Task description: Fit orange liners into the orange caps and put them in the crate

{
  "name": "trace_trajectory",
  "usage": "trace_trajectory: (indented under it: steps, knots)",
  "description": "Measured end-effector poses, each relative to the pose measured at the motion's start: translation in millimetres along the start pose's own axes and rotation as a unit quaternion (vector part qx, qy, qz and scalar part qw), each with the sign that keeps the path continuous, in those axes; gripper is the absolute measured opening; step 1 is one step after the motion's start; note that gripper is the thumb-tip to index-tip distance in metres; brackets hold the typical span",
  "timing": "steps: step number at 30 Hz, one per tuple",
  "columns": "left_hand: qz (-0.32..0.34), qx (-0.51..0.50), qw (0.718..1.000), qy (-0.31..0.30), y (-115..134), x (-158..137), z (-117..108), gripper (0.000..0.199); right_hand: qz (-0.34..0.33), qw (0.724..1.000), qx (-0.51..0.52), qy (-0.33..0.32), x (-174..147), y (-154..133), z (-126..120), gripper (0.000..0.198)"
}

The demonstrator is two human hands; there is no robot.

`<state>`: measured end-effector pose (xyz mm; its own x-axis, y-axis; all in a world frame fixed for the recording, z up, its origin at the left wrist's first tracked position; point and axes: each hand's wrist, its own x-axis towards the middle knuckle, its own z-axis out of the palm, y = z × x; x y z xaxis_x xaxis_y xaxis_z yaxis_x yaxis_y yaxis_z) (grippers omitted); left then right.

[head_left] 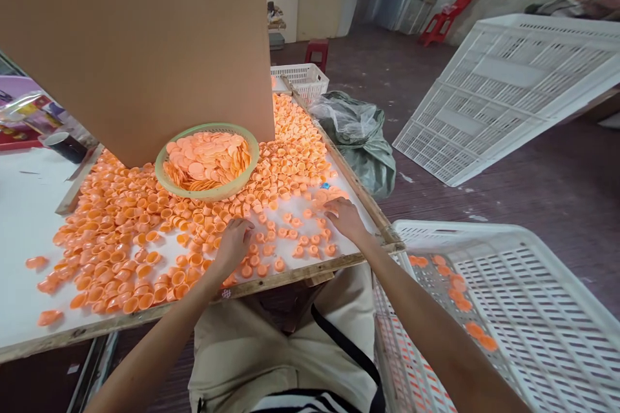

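My left hand (pixel 236 244) is over the near part of the table, its fingers curled together beside the small orange plastic cups (pixel 159 248). Whatever may be inside those fingers is hidden. To the right, my right hand (pixel 345 216) reaches out with its fingers stretched, at the edge of a few flat orange discs (pixel 334 193). Between both hands, small orange knobbed pieces (pixel 295 235) lie scattered on the white tabletop. A small blue bit (pixel 325 186) lies by the discs. Behind my hands, a green-rimmed basket (pixel 242 190) full of orange discs sits among the cups.
A tall cardboard box (pixel 145 45) stands behind the basket. Wooden strips (pixel 310 269) edge the table. At my right is a white crate (pixel 523 271) with orange pieces inside. Another white crate (pixel 508 97) leans farther back. A green sack (pixel 365 155) rests against the table's right side.
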<state>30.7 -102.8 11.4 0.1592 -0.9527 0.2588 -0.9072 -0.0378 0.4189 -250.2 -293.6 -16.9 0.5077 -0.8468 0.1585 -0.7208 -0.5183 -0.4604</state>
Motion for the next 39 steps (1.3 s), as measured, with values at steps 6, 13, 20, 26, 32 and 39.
trace_trajectory:
  steps: [6, 13, 20, 26, 32, 39]
  knots:
    - [0.071, -0.018, 0.997, -0.012, 33.8, 11.2, 10.1, 0.017, -0.021, 0.999, 0.012, 0.024, 2.4, -1.2, 0.3, 0.027]
    - [0.13, -0.073, 0.988, -0.05, 71.4, 20.3, 27.0, 0.016, -0.088, 0.994, -0.054, -0.032, 26.4, -18.2, 2.6, 0.023]
    - [0.076, -0.103, 0.99, -0.059, 89.5, 28.5, 37.0, 0.017, -0.013, 0.988, 0.15, 0.04, 21.5, -12.2, -16.2, 0.018]
    - [-0.01, -0.123, 0.988, -0.093, 120.2, 63.5, 63.4, 0.017, 0.141, 0.912, 0.374, -0.096, -9.9, -9.8, -14.2, 0.011]
    - [-0.058, -0.054, 0.985, -0.152, 132.9, 88.7, 87.3, 0.014, 0.131, 0.947, 0.285, -0.072, -12.9, -10.6, -7.3, 0.006]
    - [-0.089, -0.102, 0.969, -0.205, 129.4, 105.6, 86.5, 0.007, 0.116, 0.94, 0.3, -0.11, -13.2, -9.8, -13.4, 0.007]
